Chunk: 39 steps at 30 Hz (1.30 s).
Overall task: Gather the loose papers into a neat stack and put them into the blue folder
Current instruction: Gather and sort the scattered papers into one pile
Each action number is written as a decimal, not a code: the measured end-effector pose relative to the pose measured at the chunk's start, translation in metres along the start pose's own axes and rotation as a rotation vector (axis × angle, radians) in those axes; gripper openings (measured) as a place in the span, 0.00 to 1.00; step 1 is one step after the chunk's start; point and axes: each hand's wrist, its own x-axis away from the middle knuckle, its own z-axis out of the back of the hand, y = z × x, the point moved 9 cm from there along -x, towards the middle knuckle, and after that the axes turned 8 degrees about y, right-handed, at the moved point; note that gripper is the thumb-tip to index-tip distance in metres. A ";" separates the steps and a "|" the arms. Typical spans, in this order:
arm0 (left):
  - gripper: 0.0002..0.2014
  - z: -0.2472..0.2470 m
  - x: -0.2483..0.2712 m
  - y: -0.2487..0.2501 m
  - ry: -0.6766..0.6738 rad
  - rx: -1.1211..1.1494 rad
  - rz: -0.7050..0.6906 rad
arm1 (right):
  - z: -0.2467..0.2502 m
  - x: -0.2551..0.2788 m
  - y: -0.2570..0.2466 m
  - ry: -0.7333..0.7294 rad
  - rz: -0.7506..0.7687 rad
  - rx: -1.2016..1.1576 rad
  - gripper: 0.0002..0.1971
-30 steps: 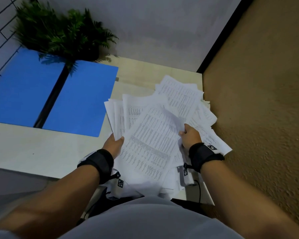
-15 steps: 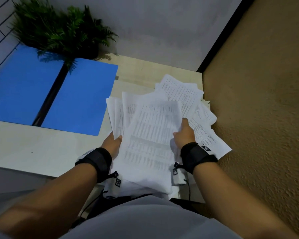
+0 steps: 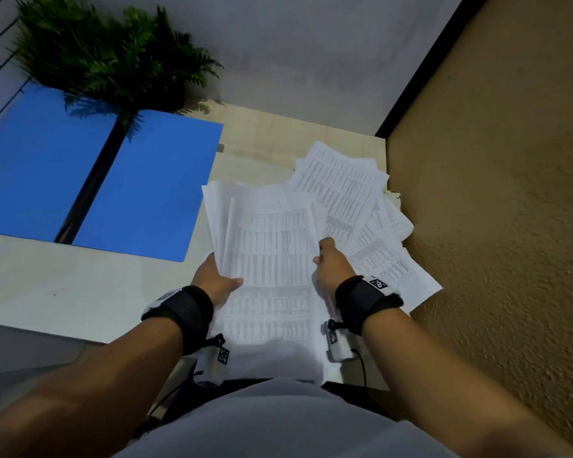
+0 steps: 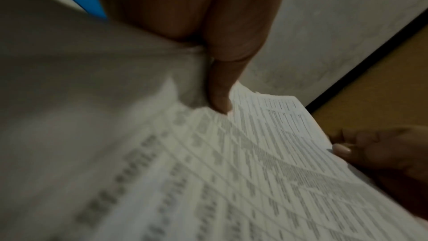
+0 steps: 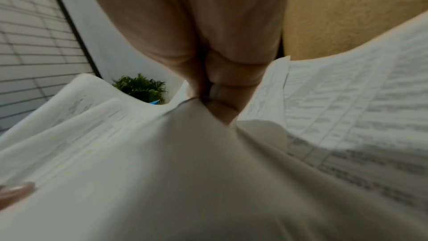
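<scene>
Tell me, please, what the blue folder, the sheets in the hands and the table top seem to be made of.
Blue folder: likely matte card or thin plastic; it lies open, flat, even in colour, without shine.
Sheets: thin white printer paper; they bend and curl under the left hand and right hand, with printed tables.
Table top: pale wood-look laminate, perhaps; faint grain, smooth surface.

Lighting is dim and cool in all views; both wrist views show heavy motion blur on the papers [image 4: 231, 171], and the head view bows toward its edges.
</scene>
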 end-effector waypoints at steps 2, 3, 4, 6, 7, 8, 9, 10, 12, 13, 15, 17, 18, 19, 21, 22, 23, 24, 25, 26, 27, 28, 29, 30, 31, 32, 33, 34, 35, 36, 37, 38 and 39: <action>0.26 0.009 -0.001 -0.001 0.081 0.042 0.043 | 0.016 -0.012 0.015 0.153 -0.114 -0.149 0.08; 0.25 0.012 -0.003 -0.005 0.100 0.070 0.061 | 0.030 -0.015 0.025 0.254 -0.184 -0.268 0.10; 0.24 0.014 -0.005 -0.009 0.103 0.084 0.072 | 0.044 -0.020 0.036 0.362 -0.237 -0.307 0.14; 0.25 0.016 -0.010 -0.017 0.072 0.123 0.094 | 0.056 -0.027 0.054 0.403 -0.366 -0.359 0.25; 0.25 0.015 -0.013 -0.021 0.057 0.148 0.105 | 0.053 -0.028 0.060 0.350 -0.411 -0.402 0.30; 0.26 0.015 -0.015 -0.025 0.043 0.165 0.115 | 0.045 -0.033 0.061 0.288 -0.430 -0.479 0.32; 0.26 0.014 -0.018 -0.027 0.037 0.174 0.115 | 0.037 -0.035 0.058 0.221 -0.450 -0.559 0.32; 0.26 0.013 -0.020 -0.030 0.037 0.175 0.108 | 0.027 -0.034 0.053 0.159 -0.490 -0.662 0.30; 0.25 0.013 -0.019 -0.026 0.038 0.163 0.091 | 0.019 -0.037 0.042 0.110 -0.451 -0.681 0.26; 0.25 0.014 -0.018 -0.024 0.045 0.167 0.083 | 0.021 -0.041 0.038 0.121 -0.405 -0.566 0.24; 0.24 0.018 -0.016 -0.022 0.061 0.208 0.079 | 0.038 -0.048 0.039 0.180 -0.354 -0.271 0.21; 0.23 0.023 -0.012 -0.023 0.070 0.271 0.095 | 0.058 -0.051 0.047 0.201 -0.317 0.022 0.20; 0.24 0.025 -0.012 -0.026 0.066 0.304 0.107 | 0.068 -0.054 0.056 0.214 -0.299 0.190 0.19; 0.24 0.028 -0.013 -0.029 0.065 0.327 0.114 | 0.081 -0.055 0.063 0.218 -0.285 0.343 0.19; 0.25 0.031 -0.015 -0.034 0.061 0.343 0.121 | 0.091 -0.054 0.087 0.170 -0.297 0.488 0.23; 0.26 0.031 -0.015 -0.034 0.060 0.341 0.121 | 0.090 -0.056 0.098 0.124 -0.290 0.489 0.24; 0.26 0.030 -0.014 -0.033 0.057 0.333 0.119 | 0.089 -0.056 0.101 0.092 -0.257 0.476 0.21; 0.25 0.028 -0.015 -0.032 0.055 0.317 0.112 | 0.090 -0.056 0.101 0.094 -0.209 0.446 0.13; 0.25 0.026 -0.014 -0.029 0.050 0.289 0.099 | 0.093 -0.057 0.099 0.139 -0.169 0.400 0.09; 0.24 0.024 -0.015 -0.029 0.055 0.260 0.090 | 0.096 -0.056 0.096 0.207 -0.134 0.308 0.11; 0.23 0.024 -0.015 -0.027 0.068 0.223 0.080 | 0.098 -0.053 0.092 0.259 -0.121 0.191 0.17; 0.22 0.022 -0.015 -0.025 0.082 0.193 0.071 | 0.096 -0.049 0.089 0.286 -0.124 0.050 0.26; 0.22 0.021 -0.014 -0.023 0.084 0.170 0.060 | 0.093 -0.044 0.084 0.280 -0.131 -0.078 0.32; 0.22 0.020 -0.015 -0.022 0.080 0.156 0.054 | 0.087 -0.042 0.083 0.265 -0.155 -0.165 0.33; 0.22 0.019 -0.014 -0.021 0.075 0.137 0.051 | 0.083 -0.041 0.081 0.247 -0.171 -0.184 0.29; 0.22 0.018 -0.015 -0.023 0.064 0.132 0.058 | 0.081 -0.040 0.079 0.236 -0.167 -0.181 0.22; 0.22 0.017 -0.016 -0.025 0.048 0.143 0.070 | 0.080 -0.038 0.077 0.227 -0.160 -0.168 0.17; 0.23 0.015 -0.016 -0.027 0.028 0.166 0.093 | 0.083 -0.037 0.076 0.237 -0.157 -0.176 0.13; 0.24 0.014 -0.015 -0.028 0.009 0.183 0.102 | 0.088 -0.035 0.074 0.257 -0.154 -0.187 0.11; 0.24 0.013 -0.015 -0.029 0.002 0.196 0.111 | 0.097 -0.033 0.070 0.295 -0.137 -0.188 0.10; 0.24 0.013 -0.014 -0.027 -0.002 0.203 0.114 | 0.111 -0.028 0.063 0.354 -0.105 -0.171 0.10; 0.24 0.014 -0.014 -0.027 0.013 0.214 0.114 | 0.127 -0.022 0.055 0.426 -0.067 -0.150 0.10; 0.24 0.014 -0.012 -0.025 0.022 0.216 0.105 | 0.145 -0.013 0.046 0.498 -0.034 -0.149 0.10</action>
